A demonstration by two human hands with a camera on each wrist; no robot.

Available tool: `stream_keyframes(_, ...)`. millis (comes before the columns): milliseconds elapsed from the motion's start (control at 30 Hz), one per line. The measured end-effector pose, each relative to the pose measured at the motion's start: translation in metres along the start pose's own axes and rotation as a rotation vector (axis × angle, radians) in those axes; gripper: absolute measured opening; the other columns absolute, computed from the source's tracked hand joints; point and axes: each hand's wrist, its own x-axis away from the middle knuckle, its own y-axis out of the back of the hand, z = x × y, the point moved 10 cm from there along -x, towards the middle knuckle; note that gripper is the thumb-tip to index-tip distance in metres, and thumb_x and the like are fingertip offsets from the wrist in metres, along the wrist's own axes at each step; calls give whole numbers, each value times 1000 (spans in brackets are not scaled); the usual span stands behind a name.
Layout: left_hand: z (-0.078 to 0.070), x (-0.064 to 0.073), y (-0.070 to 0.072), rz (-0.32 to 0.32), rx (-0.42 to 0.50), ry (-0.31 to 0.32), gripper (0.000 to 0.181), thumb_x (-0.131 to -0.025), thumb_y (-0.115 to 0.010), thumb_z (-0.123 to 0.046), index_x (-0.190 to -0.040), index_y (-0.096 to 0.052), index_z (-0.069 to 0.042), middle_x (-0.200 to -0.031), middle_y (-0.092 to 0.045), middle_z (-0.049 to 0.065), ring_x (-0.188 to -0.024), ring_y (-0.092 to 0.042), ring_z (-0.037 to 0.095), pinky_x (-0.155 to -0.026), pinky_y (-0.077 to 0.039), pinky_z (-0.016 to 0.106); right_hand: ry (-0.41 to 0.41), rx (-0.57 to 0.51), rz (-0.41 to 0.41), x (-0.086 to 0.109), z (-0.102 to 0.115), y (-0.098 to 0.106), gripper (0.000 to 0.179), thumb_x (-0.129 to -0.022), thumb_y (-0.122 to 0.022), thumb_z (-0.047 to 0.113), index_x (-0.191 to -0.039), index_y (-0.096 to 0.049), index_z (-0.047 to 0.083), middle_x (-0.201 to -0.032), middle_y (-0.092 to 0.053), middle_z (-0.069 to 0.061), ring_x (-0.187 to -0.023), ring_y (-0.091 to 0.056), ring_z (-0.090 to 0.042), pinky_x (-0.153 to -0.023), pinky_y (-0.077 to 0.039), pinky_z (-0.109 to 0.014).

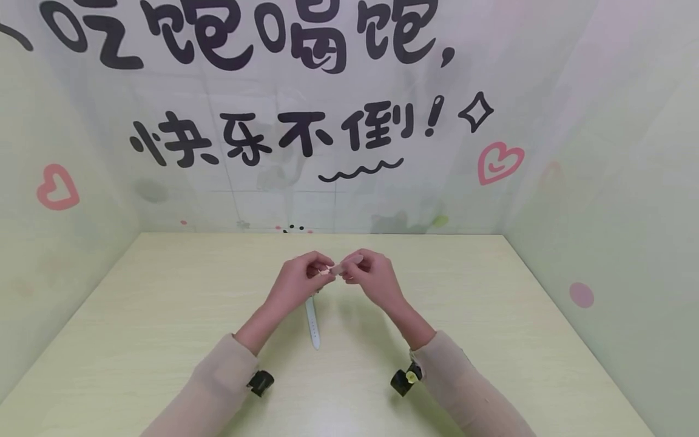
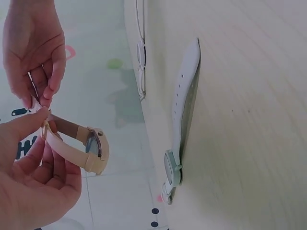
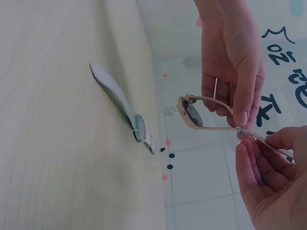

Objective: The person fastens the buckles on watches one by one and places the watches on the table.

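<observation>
A wristwatch (image 2: pixel 69 151) with a beige-pink strap is held up between both hands, its strap bent into a loop. My left hand (image 1: pixel 299 280) pinches it near the gold buckle (image 3: pixel 241 132), thumb on top. Close beside it, my right hand (image 1: pixel 375 276) pinches the strap's free end (image 1: pixel 352 261) between thumb and fingers, where it comes through the buckle. The watch face (image 3: pixel 192 112) hangs beyond the left fingers in the right wrist view. Under the hands, a second watch (image 2: pixel 172 167) with a mint case and pale strap lies on the table.
Another slim pale watch (image 2: pixel 141 52) lies near the table's back edge in the left wrist view. The light wood table (image 1: pixel 164 303) meets printed wall panels (image 1: pixel 273 206) at the back and sides. Black wrist cameras (image 1: pixel 261 383) sit below both sleeves.
</observation>
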Motion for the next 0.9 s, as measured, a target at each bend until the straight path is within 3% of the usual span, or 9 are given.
stream_keyframes(133,7,-1,0,30,103,51,21,-91,-72,-13,-109,-65,-4,-102,-71,13,-87,-67,18,-71,-57,25,-8,-20,-1,-1,-1,0,14,-97,-64,9,-97,-70,-3,-96,-75,-21,-76,-71,-14,-74,-62,-28)
stream_keyframes(367,14,-2,-4,73,194,95,19,-92,-69,-10,-107,-61,0,-100,-69,15,-86,-65,16,-73,-56,26,-4,-23,-4,-1,-2,-1,16,-96,-65,11,-98,-70,-5,-97,-74,-23,-80,-73,-24,-75,-63,-32)
stream_keyframes(633,18,-3,-8,99,237,117,19,-95,-65,-11,-108,-60,1,-100,-69,15,-85,-65,17,-74,-57,30,-18,-21,-5,-1,-2,0,14,-95,-66,9,-97,-70,-4,-95,-74,-22,-73,-69,-10,-73,-63,-30)
stream_keyframes(900,15,-3,-9,96,249,99,18,-96,-63,-10,-107,-60,3,-97,-70,17,-81,-64,18,-71,-55,29,-14,-22,-4,-1,-3,0,13,-95,-66,8,-97,-70,-5,-95,-74,-23,-72,-68,-8,-73,-63,-29)
